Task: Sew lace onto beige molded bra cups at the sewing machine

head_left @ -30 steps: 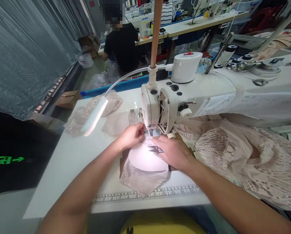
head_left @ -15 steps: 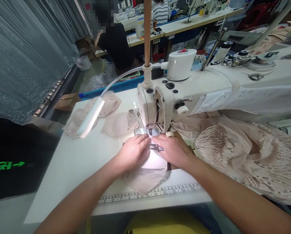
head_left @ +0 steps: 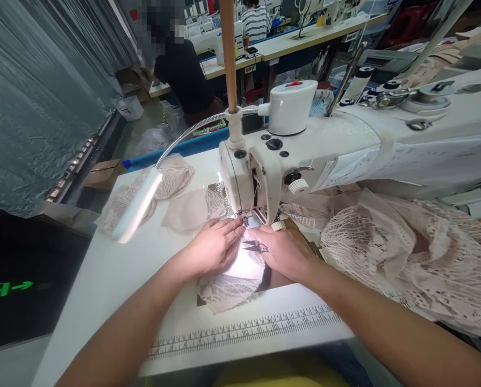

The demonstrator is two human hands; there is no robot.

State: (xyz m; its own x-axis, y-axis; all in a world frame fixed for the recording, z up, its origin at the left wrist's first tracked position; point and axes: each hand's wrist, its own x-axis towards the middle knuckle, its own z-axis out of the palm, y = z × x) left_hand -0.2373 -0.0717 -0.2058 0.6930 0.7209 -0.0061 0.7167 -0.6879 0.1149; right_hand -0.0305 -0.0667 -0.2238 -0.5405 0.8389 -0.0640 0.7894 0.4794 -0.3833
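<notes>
A pale lace piece [head_left: 228, 287] lies on the table under the head of a white sewing machine [head_left: 264, 166]. My left hand [head_left: 214, 244] rests flat on the lace, fingers stretched toward the presser foot [head_left: 249, 220]. My right hand [head_left: 284, 250] lies flat on the lace at the needle's right, with small dark thread snips [head_left: 255, 247] beside its fingers. The lamp lights the fabric between both hands.
A gooseneck lamp [head_left: 137, 204] hangs over the table's left. More lace pieces [head_left: 163, 183] lie behind it, and a big lace heap [head_left: 405, 252] fills the right. A printed ruler [head_left: 244, 330] runs along the front edge. Another person [head_left: 181, 70] sits at a far bench.
My left hand went from pinching at the needle to lying flat on the lace. The lace piece has slid away from the ruler toward the presser foot.
</notes>
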